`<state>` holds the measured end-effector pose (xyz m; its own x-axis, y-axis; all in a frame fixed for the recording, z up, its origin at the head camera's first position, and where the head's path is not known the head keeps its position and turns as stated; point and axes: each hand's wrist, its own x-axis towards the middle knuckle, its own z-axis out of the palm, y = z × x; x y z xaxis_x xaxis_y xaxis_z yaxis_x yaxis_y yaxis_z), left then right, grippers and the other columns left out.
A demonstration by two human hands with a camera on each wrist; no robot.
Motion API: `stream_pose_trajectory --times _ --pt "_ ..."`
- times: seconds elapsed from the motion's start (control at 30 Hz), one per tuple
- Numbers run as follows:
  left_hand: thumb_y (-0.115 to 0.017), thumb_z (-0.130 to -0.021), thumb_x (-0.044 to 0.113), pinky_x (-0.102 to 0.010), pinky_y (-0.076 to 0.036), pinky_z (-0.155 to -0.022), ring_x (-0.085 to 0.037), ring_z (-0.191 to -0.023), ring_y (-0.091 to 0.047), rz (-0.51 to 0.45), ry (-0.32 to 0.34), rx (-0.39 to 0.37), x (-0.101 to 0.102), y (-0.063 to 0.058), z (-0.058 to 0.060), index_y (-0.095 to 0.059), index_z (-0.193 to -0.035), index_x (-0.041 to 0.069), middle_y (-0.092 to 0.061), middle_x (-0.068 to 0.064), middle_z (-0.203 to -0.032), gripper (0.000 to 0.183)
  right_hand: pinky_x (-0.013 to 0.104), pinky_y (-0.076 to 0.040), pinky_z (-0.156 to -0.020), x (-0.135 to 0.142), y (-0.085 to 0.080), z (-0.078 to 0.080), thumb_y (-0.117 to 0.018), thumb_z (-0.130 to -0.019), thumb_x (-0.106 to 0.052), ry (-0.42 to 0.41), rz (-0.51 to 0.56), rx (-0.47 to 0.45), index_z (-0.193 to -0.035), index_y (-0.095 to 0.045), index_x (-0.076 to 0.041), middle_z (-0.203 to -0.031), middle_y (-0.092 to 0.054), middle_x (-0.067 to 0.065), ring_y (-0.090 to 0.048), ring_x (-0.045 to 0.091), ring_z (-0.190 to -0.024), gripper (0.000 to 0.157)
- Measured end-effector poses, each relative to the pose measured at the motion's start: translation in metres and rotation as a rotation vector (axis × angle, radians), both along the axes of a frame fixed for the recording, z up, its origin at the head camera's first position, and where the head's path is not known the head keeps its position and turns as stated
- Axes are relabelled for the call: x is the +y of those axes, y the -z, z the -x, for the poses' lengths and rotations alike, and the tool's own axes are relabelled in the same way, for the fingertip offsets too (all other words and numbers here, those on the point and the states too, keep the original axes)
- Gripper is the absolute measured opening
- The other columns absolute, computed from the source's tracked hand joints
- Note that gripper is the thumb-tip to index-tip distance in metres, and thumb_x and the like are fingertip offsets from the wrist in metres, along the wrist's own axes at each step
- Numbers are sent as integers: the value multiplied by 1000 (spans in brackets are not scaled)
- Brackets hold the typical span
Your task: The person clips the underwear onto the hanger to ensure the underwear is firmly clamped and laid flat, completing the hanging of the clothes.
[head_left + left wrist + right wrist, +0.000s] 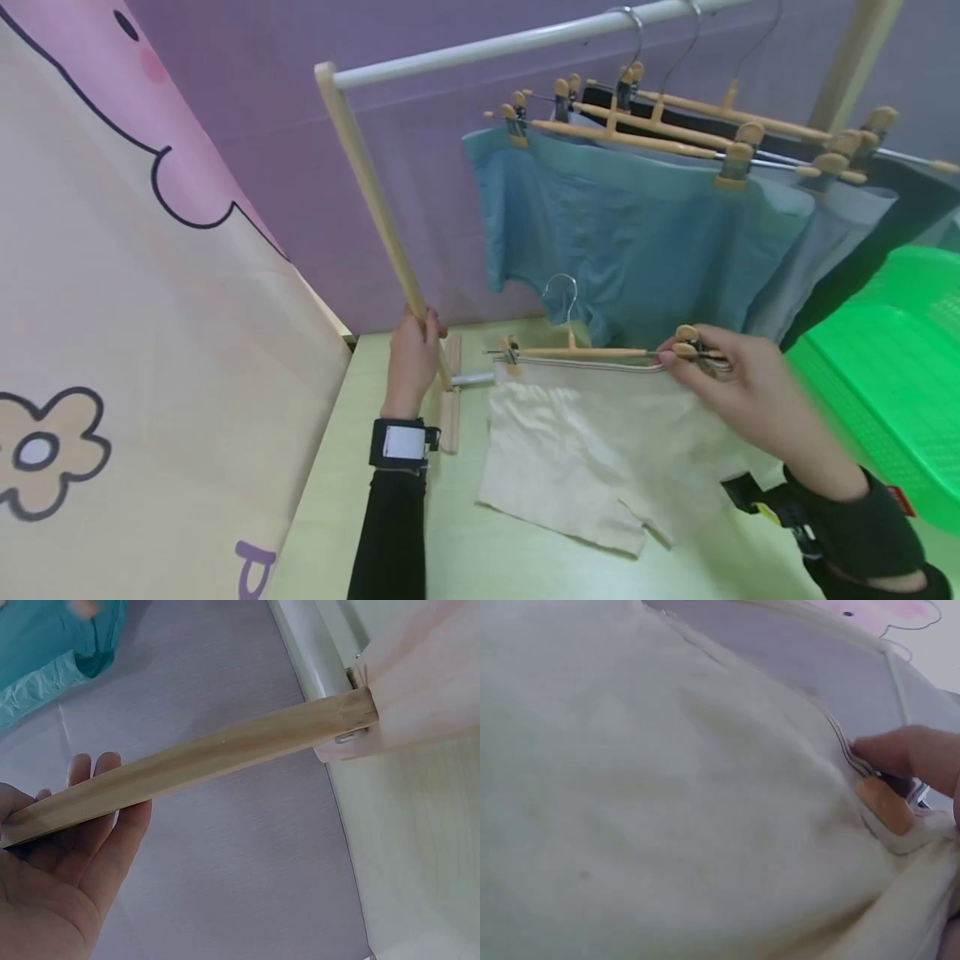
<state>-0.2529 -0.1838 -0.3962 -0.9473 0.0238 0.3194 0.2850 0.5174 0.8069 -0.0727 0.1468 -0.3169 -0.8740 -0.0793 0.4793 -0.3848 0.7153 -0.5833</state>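
Note:
My left hand (414, 358) grips the wooden side post (375, 200) of a clothes rack. In the left wrist view its fingers curl behind the post (225, 750), with fingertips showing past the edge. My right hand (757, 392) pinches the right-end clip (686, 342) of a wooden clip hanger (585, 352). Cream shorts (570, 450) hang from this hanger by the waistband, held at the left end by another clip (512, 354). The right wrist view shows the shorts (667, 787) close up, with a clip pad (885, 804) on the waistband. The hanger's metal hook (573, 292) is off the rail.
A white rail (487, 54) carries several hangers with blue shorts (637, 225), grey shorts (802, 258) and a dark garment (862, 258). A green basket (892, 358) stands at the right on the pale table (465, 550). A printed curtain (187, 333) borders the left.

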Motion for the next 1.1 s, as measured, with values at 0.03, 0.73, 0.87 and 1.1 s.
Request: stream_pose_trajectory --times 0.03,0.73,0.87,1.1 --pt "-40 -108 27 -45 -57 -73 -33 -85 -67 2 -1 4 1 0 0 -52 -115 5 -68 -13 -92 26 23 -31 -46 -1 -3 -2 -69 -94 -11 19 -2 25 -99 -73 -12 -82 -70 -1 -46 1 -55 7" --pt "-40 -108 27 -36 -52 -59 -25 -69 -59 22 2 2 9 -5 -4 -51 -115 5 -67 -11 -90 26 4 -41 -74 -13 -73 -6 -69 -93 -13 237 7 503 -99 -72 3 -94 -75 16 -59 -18 -87 17" --pt "-39 -108 29 -37 -54 -60 -26 -72 -61 17 1 -16 11 -6 -5 -50 -118 6 -67 -11 -90 28 7 -42 -76 -19 -87 7 -66 -95 -19 248 20 573 -98 -72 3 -96 -75 16 -58 -16 -88 23" --pt "-40 -108 30 -38 -55 -62 -29 -75 -63 2 6 -30 14 -6 -7 -51 -116 6 -67 -12 -91 28 10 -45 -83 -39 -107 28 -63 -98 -21 214 66 676 -100 -69 10 -100 -74 17 -64 -2 -90 32"
